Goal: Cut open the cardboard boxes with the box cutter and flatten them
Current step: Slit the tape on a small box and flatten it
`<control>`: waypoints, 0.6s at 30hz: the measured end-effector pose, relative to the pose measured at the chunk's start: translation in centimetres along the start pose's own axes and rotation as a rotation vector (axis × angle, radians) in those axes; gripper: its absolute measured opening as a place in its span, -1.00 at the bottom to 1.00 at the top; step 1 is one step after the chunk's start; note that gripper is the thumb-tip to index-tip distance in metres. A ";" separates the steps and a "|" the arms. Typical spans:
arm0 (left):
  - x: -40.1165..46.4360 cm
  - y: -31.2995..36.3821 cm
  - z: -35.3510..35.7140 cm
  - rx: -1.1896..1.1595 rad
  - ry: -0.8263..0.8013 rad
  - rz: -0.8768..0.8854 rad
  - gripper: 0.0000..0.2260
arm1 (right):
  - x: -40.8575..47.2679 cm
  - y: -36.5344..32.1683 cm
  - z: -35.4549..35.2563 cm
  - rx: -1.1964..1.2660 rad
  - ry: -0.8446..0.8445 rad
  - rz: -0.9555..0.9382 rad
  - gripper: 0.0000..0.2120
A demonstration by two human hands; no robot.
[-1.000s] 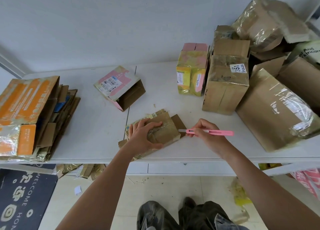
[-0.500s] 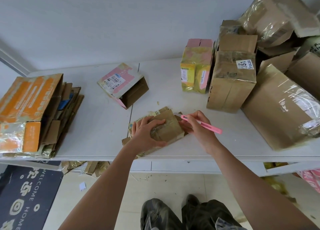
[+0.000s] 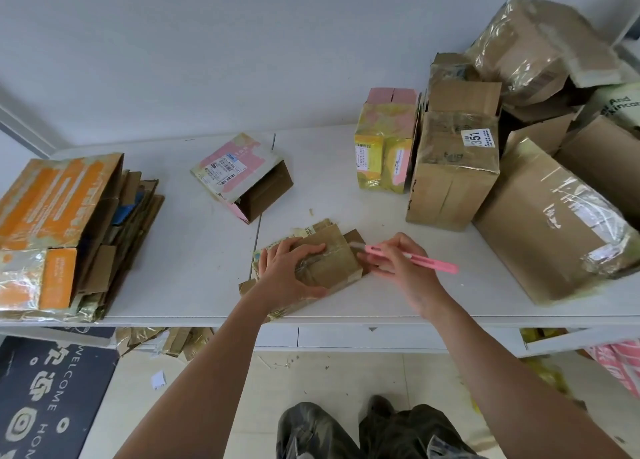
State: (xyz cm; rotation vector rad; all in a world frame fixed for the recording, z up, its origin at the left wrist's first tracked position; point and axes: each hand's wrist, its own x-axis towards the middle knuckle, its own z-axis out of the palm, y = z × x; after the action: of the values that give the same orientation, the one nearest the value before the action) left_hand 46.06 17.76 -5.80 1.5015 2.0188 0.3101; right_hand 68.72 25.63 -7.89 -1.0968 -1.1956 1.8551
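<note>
A small taped brown cardboard box (image 3: 332,261) lies near the front edge of the white table (image 3: 194,257). My left hand (image 3: 289,273) grips its near left part and holds it down. My right hand (image 3: 401,263) pinches a pink box cutter (image 3: 415,256) like a pen, its tip touching the box's right edge at the taped seam. A brown flap sticks out beyond the blade. An opened pink box (image 3: 242,176) lies on its side further back.
A stack of flattened orange and brown cardboard (image 3: 65,230) fills the table's left end. Several taped boxes (image 3: 453,171) pile up at the right and back right. Cardboard scraps (image 3: 166,339) and a dark welcome mat (image 3: 45,393) lie on the floor below.
My right hand has brought the pink cutter leftward from the bare table to the box's right edge. My left hand keeps holding the box down.
</note>
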 end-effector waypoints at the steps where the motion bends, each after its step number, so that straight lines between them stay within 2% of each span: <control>1: 0.0 0.0 0.0 0.000 0.004 -0.001 -0.36 | 0.2 -0.1 -0.1 0.058 0.030 0.002 -0.81; 6: -0.1 -0.1 0.0 -0.019 0.009 0.004 -0.36 | 1.2 -0.1 1.7 0.038 0.071 0.007 -0.83; 10: 0.0 -0.3 0.0 -0.015 0.004 0.005 -0.36 | 1.7 0.2 2.2 -0.013 0.112 0.018 -0.78; 13: 0.1 -0.4 0.0 -0.022 0.001 0.010 -0.36 | 1.7 0.5 2.1 0.044 0.099 0.019 -0.83; 18: 0.1 -0.4 0.0 -0.019 -0.005 0.009 -0.38 | 1.9 -0.4 1.8 -0.011 0.033 0.019 -0.81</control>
State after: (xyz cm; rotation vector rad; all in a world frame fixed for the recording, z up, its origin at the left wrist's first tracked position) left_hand 45.70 17.77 -6.02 1.4989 2.0005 0.3286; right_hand 66.28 26.70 -7.69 -1.1438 -1.1813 1.8396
